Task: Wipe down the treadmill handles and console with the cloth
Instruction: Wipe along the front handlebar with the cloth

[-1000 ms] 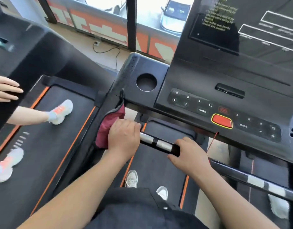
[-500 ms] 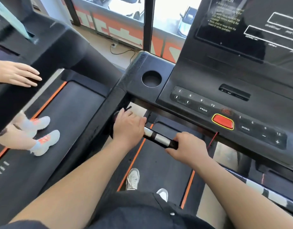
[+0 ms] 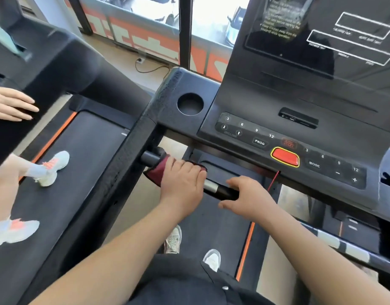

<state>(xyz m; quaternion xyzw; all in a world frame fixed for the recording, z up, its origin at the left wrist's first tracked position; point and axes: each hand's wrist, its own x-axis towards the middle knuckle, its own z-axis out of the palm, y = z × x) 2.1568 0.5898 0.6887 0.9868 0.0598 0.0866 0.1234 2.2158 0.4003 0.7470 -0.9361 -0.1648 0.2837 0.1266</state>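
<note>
Cloth (image 3: 157,170) back in view, left hand (image 3: 183,188) fingers (image 3: 190,170) gripping it round handlebar (image 3: 210,186), right hand (image 3: 252,198) gripping handlebar, console (image 3: 266,106) above

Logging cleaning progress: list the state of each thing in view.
cloth, wrapped around the handlebar
left hand, grips the cloth against the handlebar
right hand, curled round the handlebar, bare
cup holder, empty
console screen, dark

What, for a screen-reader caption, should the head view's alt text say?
A person's left hand grips a dark red cloth around a treadmill's front handlebar, while the right hand holds the same bar beside it. Above is the black console with a red button; another person is on the treadmill to the left.
</note>
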